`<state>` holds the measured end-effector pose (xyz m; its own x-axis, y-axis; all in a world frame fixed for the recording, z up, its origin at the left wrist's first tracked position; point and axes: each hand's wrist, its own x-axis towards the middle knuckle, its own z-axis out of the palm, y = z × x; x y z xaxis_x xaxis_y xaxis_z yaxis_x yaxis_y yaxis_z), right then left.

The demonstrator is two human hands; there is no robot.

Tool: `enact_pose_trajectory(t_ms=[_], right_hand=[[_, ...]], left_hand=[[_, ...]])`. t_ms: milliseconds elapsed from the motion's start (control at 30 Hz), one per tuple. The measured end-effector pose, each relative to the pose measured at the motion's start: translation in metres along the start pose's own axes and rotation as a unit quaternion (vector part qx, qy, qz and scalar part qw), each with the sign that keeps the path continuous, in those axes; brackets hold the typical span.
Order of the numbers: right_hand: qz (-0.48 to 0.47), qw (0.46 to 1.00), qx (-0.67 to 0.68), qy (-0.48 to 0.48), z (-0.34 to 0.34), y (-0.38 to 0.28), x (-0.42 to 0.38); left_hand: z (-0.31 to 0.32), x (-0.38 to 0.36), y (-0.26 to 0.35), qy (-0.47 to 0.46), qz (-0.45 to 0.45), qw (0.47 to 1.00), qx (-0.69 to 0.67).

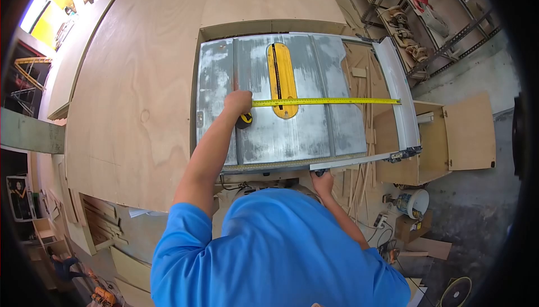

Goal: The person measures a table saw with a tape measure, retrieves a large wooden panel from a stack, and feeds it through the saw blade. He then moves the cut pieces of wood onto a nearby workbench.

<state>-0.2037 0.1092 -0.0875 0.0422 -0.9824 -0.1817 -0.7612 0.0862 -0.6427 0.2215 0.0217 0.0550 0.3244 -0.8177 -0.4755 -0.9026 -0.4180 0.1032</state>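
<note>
My left hand is closed around a tape measure with a black and yellow case. Its yellow blade stretches right across the grey top of a table saw, and its end lies on the metal rip fence. The blade crosses the yellow throat plate, which has a dark slot. At the saw's front edge, my right hand grips a dark knob just below the front rail. Part of that hand's grip is hidden.
Broad plywood surfaces surround the saw on the left and back. To the right stands an open wooden cabinet. Thin wood strips lie beneath the fence side. Metal shelving holds tools at the upper right; a white bucket is lower right.
</note>
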Motion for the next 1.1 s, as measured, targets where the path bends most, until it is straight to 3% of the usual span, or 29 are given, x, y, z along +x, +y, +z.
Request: enact_pose_trajectory(t_ms=[300,1100], right_hand=[[0.015,1.000,0.019,-0.007,-0.005,-0.007,-0.002],[0.010,0.991,0.110,-0.074,-0.003,0.013,0.011]], left_hand=[[0.012,0.033,0.046,-0.032,-0.008,0.998,-0.053],[0.021,0.037,0.044,0.000,-0.015,0.996,-0.090]])
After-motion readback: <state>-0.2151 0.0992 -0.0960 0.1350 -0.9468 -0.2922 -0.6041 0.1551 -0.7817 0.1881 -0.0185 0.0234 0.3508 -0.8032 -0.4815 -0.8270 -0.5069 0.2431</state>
